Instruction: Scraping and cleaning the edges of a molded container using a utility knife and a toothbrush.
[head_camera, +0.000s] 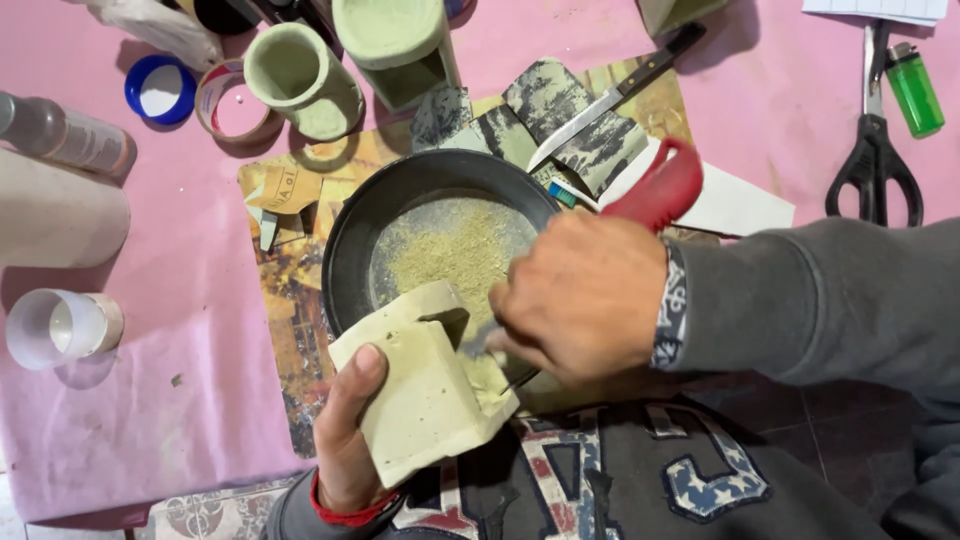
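Note:
My left hand (345, 435) grips a pale cream block (420, 385) with a notch cut in its top, holding it tilted over the near rim of a black pan (345, 240). My right hand (585, 295) is closed around a small metal tool (480, 340) whose tip touches the block's notch. Pale crumbly dust (450, 250) lies in the pan's bottom. The pan has a red handle (660, 185) that shows just above my right hand.
A pink cloth (150, 420) covers the table. Behind the pan stand two pale green moulded cups (300, 80), a knife (615, 95), tape roll (235, 105), blue lid (160, 90). Scissors (875, 150) and a green lighter (915, 90) lie right; a white cup (60, 325) sits left.

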